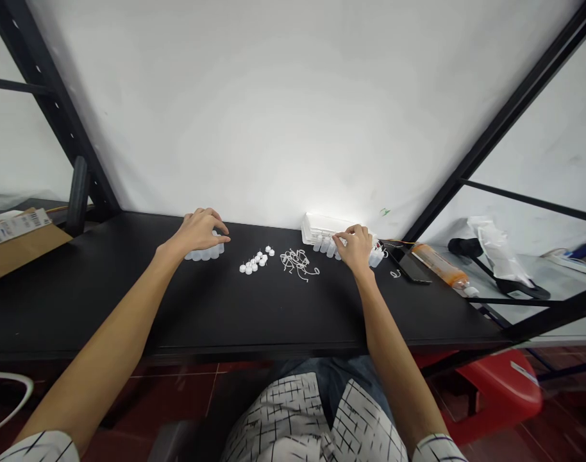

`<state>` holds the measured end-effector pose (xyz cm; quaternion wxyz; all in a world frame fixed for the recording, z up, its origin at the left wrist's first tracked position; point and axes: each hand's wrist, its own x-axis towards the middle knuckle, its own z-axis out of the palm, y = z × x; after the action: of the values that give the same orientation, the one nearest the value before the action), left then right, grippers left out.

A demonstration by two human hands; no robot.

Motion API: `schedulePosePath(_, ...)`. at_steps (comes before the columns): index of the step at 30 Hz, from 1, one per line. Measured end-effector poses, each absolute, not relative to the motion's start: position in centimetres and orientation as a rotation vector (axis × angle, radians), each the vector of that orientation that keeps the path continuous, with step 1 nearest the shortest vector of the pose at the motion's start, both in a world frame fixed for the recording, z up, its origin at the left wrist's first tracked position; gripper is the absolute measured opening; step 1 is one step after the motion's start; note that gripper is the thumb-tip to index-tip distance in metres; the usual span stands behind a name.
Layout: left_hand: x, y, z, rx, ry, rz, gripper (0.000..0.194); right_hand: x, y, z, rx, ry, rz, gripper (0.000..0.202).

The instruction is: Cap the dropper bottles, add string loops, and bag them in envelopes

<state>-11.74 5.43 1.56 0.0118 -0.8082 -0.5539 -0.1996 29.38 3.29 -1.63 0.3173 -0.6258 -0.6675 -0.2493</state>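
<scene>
Left hand [197,232]: fingers parted, bottles [204,253] just beneath. Right hand [358,249]: fingertips close together, hold cannot be told; bottles [324,245] beside and beneath. Plastic caps [249,267]: between hands, on counter [268,314]. Bottles: likely light, squeezable, easily tipped; best pinched at shoulders.

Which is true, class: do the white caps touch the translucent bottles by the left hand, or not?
Apart. The head view shows bare black tabletop between the caps and bottles.

Bright wall, dimmer floor below
</scene>
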Motion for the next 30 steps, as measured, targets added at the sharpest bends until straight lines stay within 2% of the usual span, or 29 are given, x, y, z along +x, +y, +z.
schedulePosePath(11,-11.7,5.2,1.4,-2.513,-1.78,-0.593,0.023,29.8,3.5,-1.8,-1.681,-1.747,-0.665,0.023)
schedulePosePath(20,-12.1,5.2,2.2,-2.407,-1.683,-0.909,0.028,30.1,3.6,-2.1,-1.707,-1.715,-0.644,0.024)
schedulePosePath(26,-12.7,5.2,2.5,-2.397,-1.77,-0.83,0.028,30.2,3.6,-2.3,-1.681,-1.69,-0.636,0.024)
schedulePosePath(30,-12.7,4.9,2.9,-2.427,-1.836,-0.622,0.028,30.1,3.5,-2.2,-1.609,-1.616,-0.66,0.021)
